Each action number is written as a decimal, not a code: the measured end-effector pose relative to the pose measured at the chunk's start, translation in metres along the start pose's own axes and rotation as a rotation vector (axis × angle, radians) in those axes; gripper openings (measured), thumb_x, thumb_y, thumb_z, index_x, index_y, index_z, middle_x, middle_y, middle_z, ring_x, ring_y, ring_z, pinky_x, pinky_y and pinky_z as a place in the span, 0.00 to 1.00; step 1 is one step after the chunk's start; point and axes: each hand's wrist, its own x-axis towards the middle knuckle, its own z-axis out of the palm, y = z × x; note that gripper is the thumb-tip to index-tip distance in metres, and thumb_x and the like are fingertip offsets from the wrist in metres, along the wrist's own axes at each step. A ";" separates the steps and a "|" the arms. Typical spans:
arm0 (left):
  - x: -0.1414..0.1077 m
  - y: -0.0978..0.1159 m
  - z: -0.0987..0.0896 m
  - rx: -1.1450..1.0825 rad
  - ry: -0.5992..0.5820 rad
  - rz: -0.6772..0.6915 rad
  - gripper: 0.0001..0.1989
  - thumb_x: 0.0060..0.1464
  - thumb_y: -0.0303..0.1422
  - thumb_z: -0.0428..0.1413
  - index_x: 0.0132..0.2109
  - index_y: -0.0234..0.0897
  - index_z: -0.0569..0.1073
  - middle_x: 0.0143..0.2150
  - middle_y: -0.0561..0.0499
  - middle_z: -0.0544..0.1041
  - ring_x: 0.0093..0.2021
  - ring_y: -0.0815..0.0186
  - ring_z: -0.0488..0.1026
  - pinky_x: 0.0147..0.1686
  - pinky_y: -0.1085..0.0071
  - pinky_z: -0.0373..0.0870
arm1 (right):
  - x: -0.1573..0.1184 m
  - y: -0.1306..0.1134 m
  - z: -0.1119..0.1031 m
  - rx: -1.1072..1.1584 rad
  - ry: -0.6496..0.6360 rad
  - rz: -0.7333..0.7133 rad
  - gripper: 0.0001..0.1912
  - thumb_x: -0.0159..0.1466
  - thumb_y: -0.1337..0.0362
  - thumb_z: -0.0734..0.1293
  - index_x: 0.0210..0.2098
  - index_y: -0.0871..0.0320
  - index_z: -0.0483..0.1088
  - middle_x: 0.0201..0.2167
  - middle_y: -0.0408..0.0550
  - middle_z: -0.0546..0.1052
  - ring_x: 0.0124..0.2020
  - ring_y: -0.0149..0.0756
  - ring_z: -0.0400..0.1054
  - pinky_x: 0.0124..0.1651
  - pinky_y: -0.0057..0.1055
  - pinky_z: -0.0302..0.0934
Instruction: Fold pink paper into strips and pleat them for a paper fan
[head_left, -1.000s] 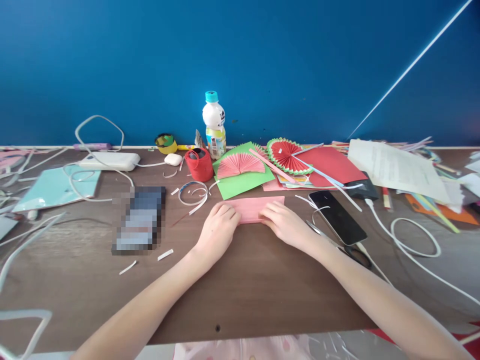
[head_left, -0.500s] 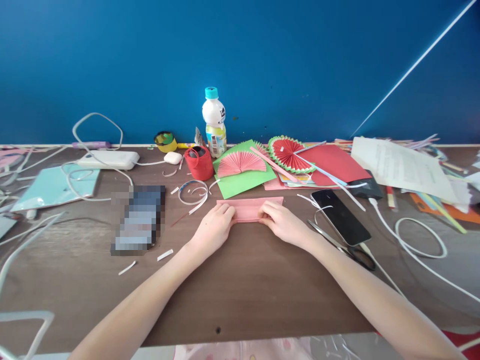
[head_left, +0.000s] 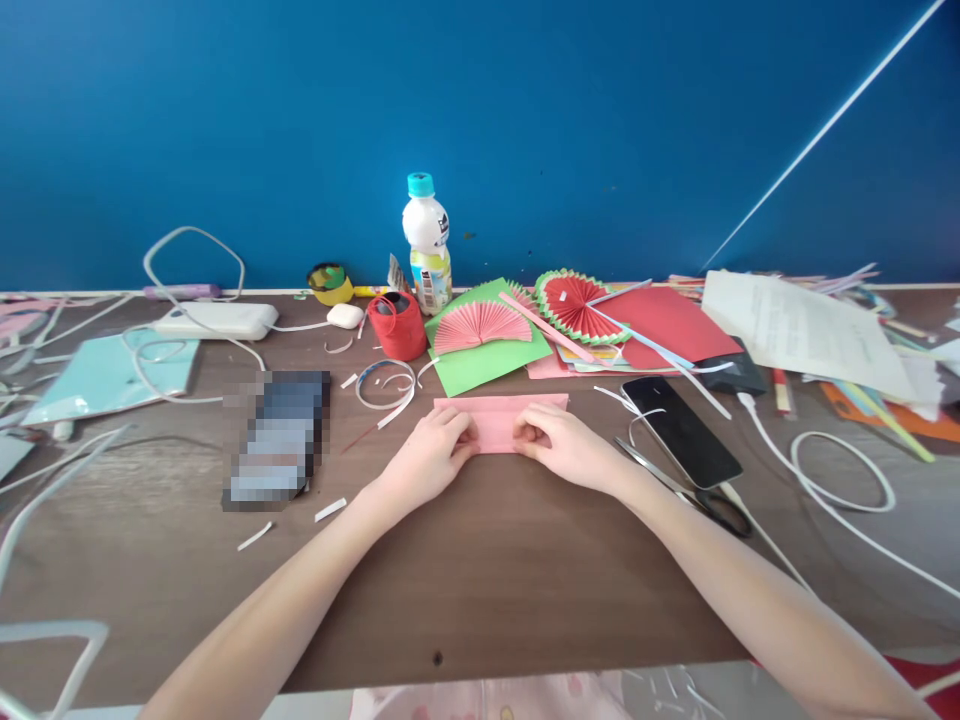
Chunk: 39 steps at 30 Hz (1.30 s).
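A pink strip of paper [head_left: 496,425] with creases along its length lies on the brown table in front of me. My left hand [head_left: 439,450] pinches its left part, fingers curled near the lower edge. At the right part, my right hand [head_left: 551,445] grips the same paper with thumb and fingers together. Beyond the strip, a pleated pink paper fan [head_left: 482,327] rests on a green sheet [head_left: 461,375]. A round red and green pleated fan [head_left: 574,305] lies to its right.
Scissors [head_left: 675,485] and a black phone [head_left: 682,432] lie right of my right hand. A blurred-out device [head_left: 279,440] is at the left. Behind stand a bottle [head_left: 429,250] and a red pouch [head_left: 399,328]. White cables run along both sides.
Both hands have shifted slightly on the pink paper, with fingers more curled. The paper's lower edge now reaches a little nearer to me, showing more of its surface.
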 end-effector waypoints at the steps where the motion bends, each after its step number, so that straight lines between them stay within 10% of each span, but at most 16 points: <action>1: 0.000 0.000 0.000 -0.019 -0.017 -0.012 0.02 0.52 0.27 0.51 0.32 0.37 0.66 0.34 0.51 0.70 0.36 0.65 0.67 0.39 0.67 0.66 | 0.000 0.000 0.000 -0.006 -0.013 -0.007 0.05 0.59 0.70 0.63 0.28 0.57 0.61 0.30 0.43 0.67 0.34 0.33 0.61 0.38 0.30 0.56; 39: -0.002 -0.001 -0.010 -0.136 -0.252 -0.060 0.05 0.49 0.32 0.53 0.28 0.37 0.66 0.34 0.53 0.71 0.43 0.61 0.63 0.47 0.59 0.57 | -0.007 -0.002 -0.009 -0.003 -0.185 0.011 0.04 0.58 0.65 0.66 0.26 0.56 0.67 0.31 0.45 0.70 0.40 0.39 0.58 0.45 0.39 0.55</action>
